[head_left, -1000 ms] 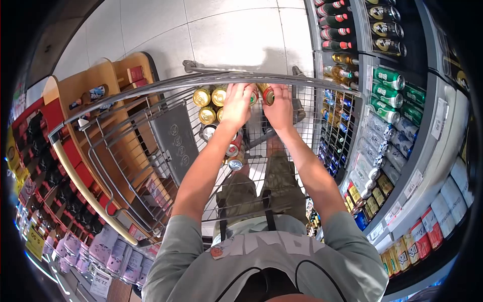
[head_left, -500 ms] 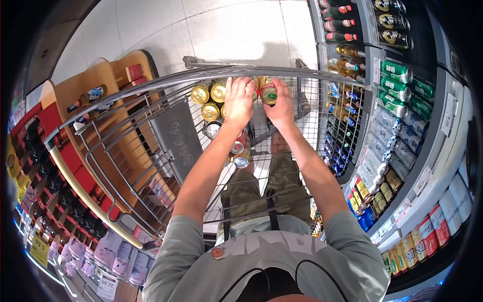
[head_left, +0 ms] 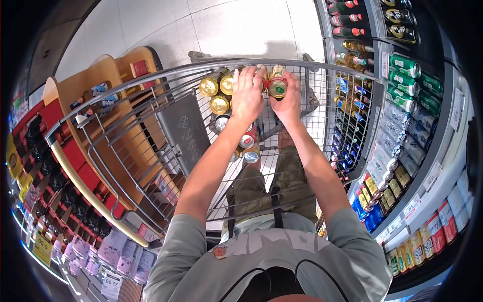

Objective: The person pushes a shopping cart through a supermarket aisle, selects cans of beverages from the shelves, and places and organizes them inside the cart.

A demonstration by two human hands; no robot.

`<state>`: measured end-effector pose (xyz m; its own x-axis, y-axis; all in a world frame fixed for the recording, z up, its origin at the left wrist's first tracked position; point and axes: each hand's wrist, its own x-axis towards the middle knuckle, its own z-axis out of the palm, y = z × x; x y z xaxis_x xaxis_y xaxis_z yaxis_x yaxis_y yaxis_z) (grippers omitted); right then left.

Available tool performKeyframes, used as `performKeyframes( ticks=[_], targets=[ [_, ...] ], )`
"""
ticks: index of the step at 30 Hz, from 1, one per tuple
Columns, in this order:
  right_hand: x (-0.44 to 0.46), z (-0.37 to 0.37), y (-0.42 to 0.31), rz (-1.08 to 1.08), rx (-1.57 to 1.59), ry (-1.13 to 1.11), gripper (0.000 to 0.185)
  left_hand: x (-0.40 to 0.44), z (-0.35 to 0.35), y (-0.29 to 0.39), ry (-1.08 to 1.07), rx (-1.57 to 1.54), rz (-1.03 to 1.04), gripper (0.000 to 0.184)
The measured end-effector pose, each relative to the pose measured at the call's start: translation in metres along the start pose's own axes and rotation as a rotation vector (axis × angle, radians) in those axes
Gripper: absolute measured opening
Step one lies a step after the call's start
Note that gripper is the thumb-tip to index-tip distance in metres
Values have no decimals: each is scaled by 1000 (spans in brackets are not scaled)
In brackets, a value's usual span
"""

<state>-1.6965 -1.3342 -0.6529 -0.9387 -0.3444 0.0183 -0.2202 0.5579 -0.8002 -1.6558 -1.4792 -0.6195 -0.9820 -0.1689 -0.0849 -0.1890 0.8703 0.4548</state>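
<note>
Both hands reach into a wire shopping cart (head_left: 322,108) near its far side. My right hand (head_left: 288,103) is closed around a gold and red can (head_left: 277,87) with a green mark on its end. My left hand (head_left: 247,95) lies over cans just to the left, its fingers close together; what is under them is mostly hidden. Gold-topped cans (head_left: 219,104) lie beside my left hand, ends facing up toward me. Nearer to me are a silver-topped can (head_left: 222,122), a red can (head_left: 246,141) and another silver-topped can (head_left: 251,156).
A dark grey panel (head_left: 185,135) and the cart's pale handle (head_left: 95,194) are at the left. Wooden display shelves (head_left: 103,146) stand beyond them. On the right, store shelves hold green cans (head_left: 404,83), bottles (head_left: 347,20) and red cans (head_left: 435,232). Tiled floor (head_left: 241,30) shows ahead.
The cart, cans and both hands have shifted slightly right in view. The can in my right hand now shows its end and side more fully, beside my left fingers.
</note>
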Motion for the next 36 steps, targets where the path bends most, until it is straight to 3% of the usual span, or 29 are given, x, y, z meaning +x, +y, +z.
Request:
performKeyframes(
  ticks=[8, 14, 18, 36],
  targets=[
    [-11, 9, 3, -93, -32, 46, 72, -17, -9, -3, 61, -47, -28, 72],
    [-9, 6, -2, 186, 23, 137, 73, -18, -7, -16, 58, -91, 37, 64],
    [-12, 7, 0, 81, 2, 162, 73, -19, -9, -15, 84, -95, 31, 62],
    [-10, -1, 8, 75, 100, 77, 75, -18, -7, -5, 59, -113, 13, 59]
  ],
)
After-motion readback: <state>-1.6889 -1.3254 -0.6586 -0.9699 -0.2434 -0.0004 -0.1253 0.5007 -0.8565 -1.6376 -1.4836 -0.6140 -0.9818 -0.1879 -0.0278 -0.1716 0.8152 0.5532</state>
